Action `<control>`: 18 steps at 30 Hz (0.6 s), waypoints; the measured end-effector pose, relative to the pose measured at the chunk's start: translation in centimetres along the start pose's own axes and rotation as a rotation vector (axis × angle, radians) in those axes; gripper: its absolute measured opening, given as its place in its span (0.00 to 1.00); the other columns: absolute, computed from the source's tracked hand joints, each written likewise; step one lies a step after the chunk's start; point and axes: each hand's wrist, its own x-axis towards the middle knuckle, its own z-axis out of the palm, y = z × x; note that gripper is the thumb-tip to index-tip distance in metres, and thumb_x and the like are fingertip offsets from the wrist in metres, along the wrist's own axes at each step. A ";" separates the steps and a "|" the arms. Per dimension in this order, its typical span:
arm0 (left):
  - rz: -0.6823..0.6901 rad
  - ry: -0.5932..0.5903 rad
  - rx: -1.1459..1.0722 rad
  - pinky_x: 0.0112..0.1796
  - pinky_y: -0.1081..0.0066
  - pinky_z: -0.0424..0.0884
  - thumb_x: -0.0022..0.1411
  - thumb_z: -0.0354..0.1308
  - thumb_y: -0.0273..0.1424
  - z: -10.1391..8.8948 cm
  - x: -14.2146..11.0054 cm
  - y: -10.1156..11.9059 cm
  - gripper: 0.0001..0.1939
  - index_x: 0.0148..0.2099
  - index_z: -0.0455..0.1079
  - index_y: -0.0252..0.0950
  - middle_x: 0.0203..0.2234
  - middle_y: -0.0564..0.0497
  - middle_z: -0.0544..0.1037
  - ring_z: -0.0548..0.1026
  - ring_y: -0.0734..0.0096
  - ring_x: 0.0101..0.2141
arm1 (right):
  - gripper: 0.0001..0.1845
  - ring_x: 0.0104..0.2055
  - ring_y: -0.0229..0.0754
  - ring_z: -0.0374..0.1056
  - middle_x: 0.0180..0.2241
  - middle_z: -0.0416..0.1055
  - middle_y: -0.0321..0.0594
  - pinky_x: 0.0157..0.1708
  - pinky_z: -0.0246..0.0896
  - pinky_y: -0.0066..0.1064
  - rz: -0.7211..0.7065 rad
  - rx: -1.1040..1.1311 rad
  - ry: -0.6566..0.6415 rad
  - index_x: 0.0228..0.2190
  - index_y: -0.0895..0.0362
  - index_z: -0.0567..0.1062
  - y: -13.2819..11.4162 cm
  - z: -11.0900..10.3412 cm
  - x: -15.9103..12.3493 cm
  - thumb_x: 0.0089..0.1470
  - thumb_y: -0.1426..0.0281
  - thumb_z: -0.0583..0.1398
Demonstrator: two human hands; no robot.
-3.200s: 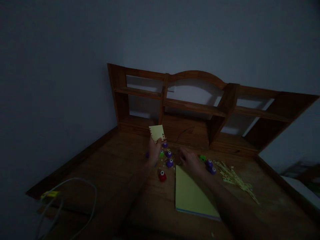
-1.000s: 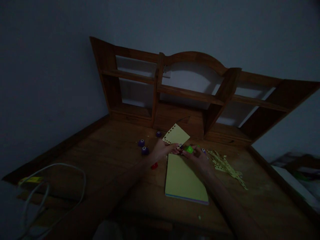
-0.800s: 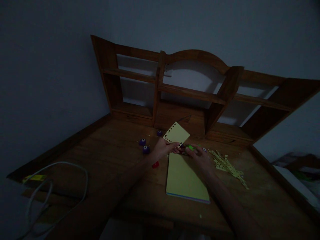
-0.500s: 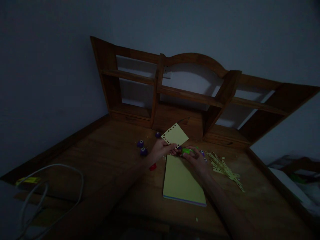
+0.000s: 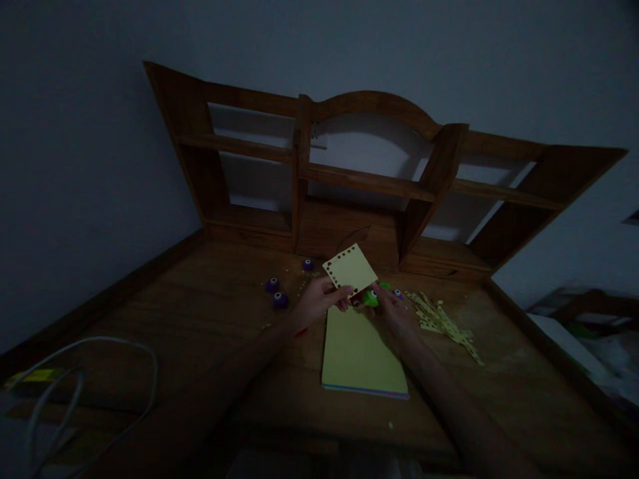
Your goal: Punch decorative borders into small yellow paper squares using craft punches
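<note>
My left hand (image 5: pixel 319 303) pinches a small yellow paper square (image 5: pixel 350 269) with holes punched along its edges, held tilted above the wooden desk (image 5: pixel 210 313). My right hand (image 5: pixel 394 316) grips a small green craft punch (image 5: pixel 370 297) right at the lower edge of that square. Both hands hover over the far end of a stack of yellow paper sheets (image 5: pixel 360 356) lying flat on the desk.
Three purple punches (image 5: pixel 279 299) sit to the left of my hands, another purple one (image 5: pixel 398 293) to the right. A heap of punched yellow paper strips (image 5: pixel 444 322) lies further right. A wooden shelf unit (image 5: pixel 359 179) stands behind; white cable (image 5: pixel 80 392) loops at the near left.
Since the first frame my right hand has picked up the green punch and brought it to the paper square. In the last second the hands hardly move; the camera shifts slightly.
</note>
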 end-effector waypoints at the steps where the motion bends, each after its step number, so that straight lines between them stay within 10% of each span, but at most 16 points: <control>1: -0.004 -0.001 0.000 0.26 0.73 0.71 0.53 0.63 0.41 0.0 0.0 0.0 0.17 0.33 0.71 0.30 0.22 0.48 0.76 0.74 0.72 0.22 | 0.18 0.28 0.37 0.69 0.30 0.75 0.40 0.21 0.59 0.25 0.025 0.020 -0.001 0.32 0.57 0.76 0.1 -0.1 0.1 0.50 0.54 0.62; 8: -0.020 0.093 0.044 0.26 0.72 0.70 0.59 0.55 0.46 -0.4 0.2 0.2 0.21 0.30 0.70 0.30 0.21 0.47 0.76 0.74 0.70 0.22 | 0.14 0.34 0.40 0.72 0.34 0.76 0.38 0.35 0.67 0.31 0.125 0.107 -0.038 0.31 0.55 0.76 0.0 0.1 -0.1 0.42 0.63 0.69; 18: 0.051 0.218 0.242 0.21 0.77 0.61 0.55 0.59 0.43 -0.5 0.2 0.7 0.19 0.26 0.70 0.31 0.18 0.52 0.72 0.68 0.75 0.20 | 0.14 0.23 0.30 0.62 0.31 0.73 0.35 0.20 0.57 0.21 0.091 0.040 -0.140 0.34 0.56 0.77 -0.7 0.2 -0.5 0.42 0.69 0.69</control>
